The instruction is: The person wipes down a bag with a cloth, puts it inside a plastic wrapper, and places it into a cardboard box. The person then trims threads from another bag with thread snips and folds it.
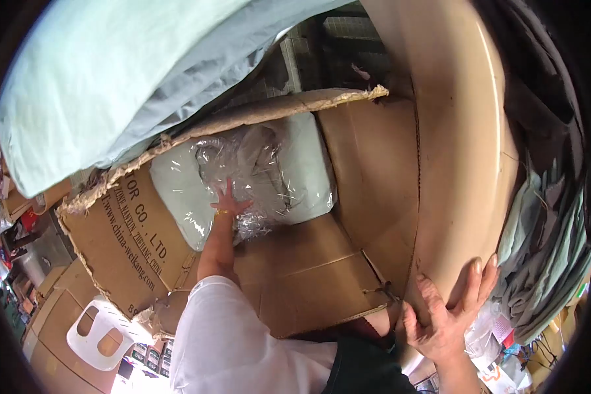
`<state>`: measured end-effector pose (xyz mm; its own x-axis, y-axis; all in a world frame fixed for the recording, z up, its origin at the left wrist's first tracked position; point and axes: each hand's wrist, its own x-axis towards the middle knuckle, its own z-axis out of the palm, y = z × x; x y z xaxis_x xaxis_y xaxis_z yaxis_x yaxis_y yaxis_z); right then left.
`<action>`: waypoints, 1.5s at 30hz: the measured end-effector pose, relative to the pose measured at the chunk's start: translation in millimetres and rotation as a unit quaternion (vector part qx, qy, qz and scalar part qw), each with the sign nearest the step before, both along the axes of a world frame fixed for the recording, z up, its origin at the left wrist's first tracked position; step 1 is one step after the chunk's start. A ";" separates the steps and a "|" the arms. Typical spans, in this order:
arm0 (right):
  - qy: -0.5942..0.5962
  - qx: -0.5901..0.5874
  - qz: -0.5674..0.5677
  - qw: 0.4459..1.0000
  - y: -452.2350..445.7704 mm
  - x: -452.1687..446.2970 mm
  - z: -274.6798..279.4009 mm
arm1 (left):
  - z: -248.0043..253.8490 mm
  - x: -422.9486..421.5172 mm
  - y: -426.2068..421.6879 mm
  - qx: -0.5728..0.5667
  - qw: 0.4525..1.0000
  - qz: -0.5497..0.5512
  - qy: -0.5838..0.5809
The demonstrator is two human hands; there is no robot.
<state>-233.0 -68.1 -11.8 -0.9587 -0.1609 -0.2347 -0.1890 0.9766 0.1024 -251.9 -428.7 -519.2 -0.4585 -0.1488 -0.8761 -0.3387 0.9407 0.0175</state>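
Note:
My left hand (227, 205) reaches down into a large cardboard box (302, 276), its fingers spread flat against clear plastic wrap. Under that palm is a plastic-wrapped package (305, 167) of pale green folded material, with a greyish-brown part in its middle. My right hand (443, 318) rests, fingers apart, on the edge of a smooth tan surface (456, 164) beside the box. Neither hand grips anything. Printed black lettering runs along the box's left inner flap, and the upper flap has a torn edge.
Pale green fabric (131, 72) hangs over the upper left. More folded grey-green cloth (538, 262) lies at the right edge. A white plastic stool (102, 338) stands at the lower left by other cardboard (62, 328). Plastic bags (482, 335) lie at the lower right.

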 end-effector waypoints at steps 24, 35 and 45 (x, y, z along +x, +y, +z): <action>0.004 -0.052 -0.028 0.998 -11.4 -2.2 6.0 | 104.0 7.5 -1.1 -0.100 0.943 0.066 0.309; 0.152 -0.431 0.042 0.888 -19.0 143.6 106.6 | 471.7 -39.9 210.3 0.487 0.490 -0.099 0.716; 0.420 0.031 -0.541 0.728 309.4 384.7 -40.5 | 628.9 -61.9 357.8 0.443 0.521 -0.559 0.469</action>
